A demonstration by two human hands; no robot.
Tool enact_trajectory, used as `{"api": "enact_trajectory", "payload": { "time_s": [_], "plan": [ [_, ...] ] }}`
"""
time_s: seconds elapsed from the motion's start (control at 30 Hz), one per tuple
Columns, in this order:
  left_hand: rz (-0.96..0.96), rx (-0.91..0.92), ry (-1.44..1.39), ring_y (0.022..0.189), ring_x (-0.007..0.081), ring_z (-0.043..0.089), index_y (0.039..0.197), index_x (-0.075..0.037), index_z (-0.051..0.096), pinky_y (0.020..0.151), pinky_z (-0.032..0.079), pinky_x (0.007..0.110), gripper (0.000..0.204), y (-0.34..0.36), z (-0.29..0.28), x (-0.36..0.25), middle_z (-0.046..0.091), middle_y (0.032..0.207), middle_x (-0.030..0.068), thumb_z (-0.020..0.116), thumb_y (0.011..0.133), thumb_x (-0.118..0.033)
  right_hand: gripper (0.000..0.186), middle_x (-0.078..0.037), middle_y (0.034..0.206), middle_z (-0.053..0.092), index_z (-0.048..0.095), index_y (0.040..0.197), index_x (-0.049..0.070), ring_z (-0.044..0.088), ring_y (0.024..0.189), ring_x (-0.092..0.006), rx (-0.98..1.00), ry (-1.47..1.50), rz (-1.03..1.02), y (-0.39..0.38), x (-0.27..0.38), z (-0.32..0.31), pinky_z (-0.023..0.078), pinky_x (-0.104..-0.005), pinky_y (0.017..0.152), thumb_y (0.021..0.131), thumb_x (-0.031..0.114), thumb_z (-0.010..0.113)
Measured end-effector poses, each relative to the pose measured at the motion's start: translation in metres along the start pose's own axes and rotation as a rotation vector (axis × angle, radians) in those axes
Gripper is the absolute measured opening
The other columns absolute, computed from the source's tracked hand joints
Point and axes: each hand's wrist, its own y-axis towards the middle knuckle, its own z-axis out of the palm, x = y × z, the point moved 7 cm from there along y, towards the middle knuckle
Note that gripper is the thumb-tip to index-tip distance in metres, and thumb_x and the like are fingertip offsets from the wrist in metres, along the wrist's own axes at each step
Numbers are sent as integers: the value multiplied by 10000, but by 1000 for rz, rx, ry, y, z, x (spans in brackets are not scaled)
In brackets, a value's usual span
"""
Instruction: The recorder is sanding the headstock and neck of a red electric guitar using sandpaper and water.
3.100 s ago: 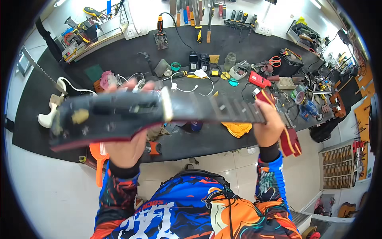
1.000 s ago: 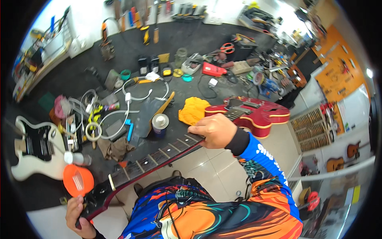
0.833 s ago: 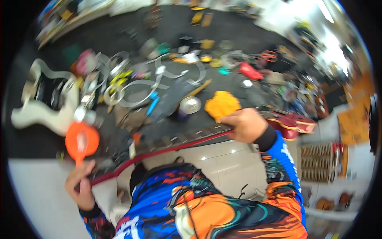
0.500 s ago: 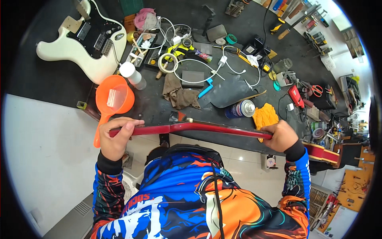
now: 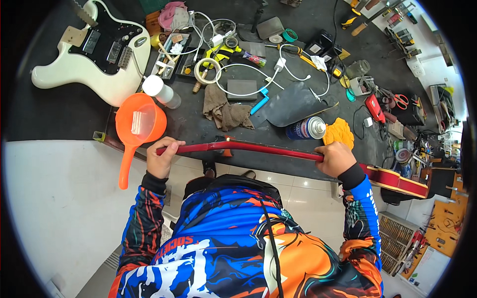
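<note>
A red guitar [image 5: 273, 150] stretches edge-on across the front of me, close to the bench's near edge. My left hand [image 5: 161, 158] pinches the headstock end at the left, thumb on top. My right hand [image 5: 338, 158] is wrapped round the neck near the body. Beyond that wrist, the red guitar body with its cream edging extends to the right. Near my left hand sits an orange dipper [image 5: 161, 121] with a pale block inside, its handle pointing toward me. A spray can [image 5: 298, 130] and a yellow-orange cloth [image 5: 339, 133] lie just past the neck near my right hand.
A white electric guitar body [image 5: 107, 74] lies at the back left beside a white-capped bottle [image 5: 171, 98]. A brown rag [image 5: 223, 109], a grey block [image 5: 242, 90], masking tape [image 5: 202, 78] and white cables cover the dark bench [image 5: 194, 124]. Tools crowd the right side.
My left hand has shifted right and its fingers have curled in on the headstock. My right hand has moved a little left and up. More of the guitar body shows at the right.
</note>
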Motion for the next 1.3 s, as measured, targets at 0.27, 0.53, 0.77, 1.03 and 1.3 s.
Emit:
{"api": "enact_trajectory", "payload": {
  "time_s": [0.27, 0.53, 0.77, 1.03, 1.3],
  "plan": [
    [-112, -78, -91, 947, 146, 654, 1043, 42, 707, 895, 485, 285, 186, 9, -13, 58, 687, 966, 74, 685, 946, -115, 336, -201, 748, 693, 779, 991, 102, 691, 735, -371, 36, -58, 50, 20, 1, 23, 572, -444, 736, 673, 201, 738],
    [-88, -91, -24, 896, 126, 664, 1067, 6, 718, 834, 501, 266, 233, 8, -13, 62, 699, 921, 57, 696, 944, -191, 297, -147, 750, 707, 779, 983, 146, 695, 711, -340, 29, -135, 36, 24, 6, 26, 570, -430, 687, 702, 235, 736],
    [-57, -122, 104, 865, 103, 644, 1096, -15, 706, 790, 512, 262, 282, 5, -12, 47, 703, 916, 41, 764, 896, -205, 348, -98, 831, 728, 747, 1011, 143, 708, 752, -297, -87, -131, 90, 18, 18, 18, 561, -396, 678, 693, 258, 827],
    [224, -250, 465, 915, 241, 654, 1144, -29, 669, 832, 504, 325, 338, -8, -4, 0, 666, 960, 97, 769, 856, -175, 406, -76, 912, 700, 675, 1064, 100, 675, 867, -282, -385, -145, 0, 1, 27, 25, 518, -393, 791, 696, 181, 826],
    [578, -146, 1109, 1159, 297, 584, 1226, -120, 655, 1017, 411, 475, 414, -16, 35, -39, 657, 1161, 79, 718, 869, -320, 315, -82, 825, 652, 645, 963, 82, 646, 785, -289, -515, -147, -72, -6, 16, 34, 504, -404, 714, 699, 153, 803]
  ]
}}
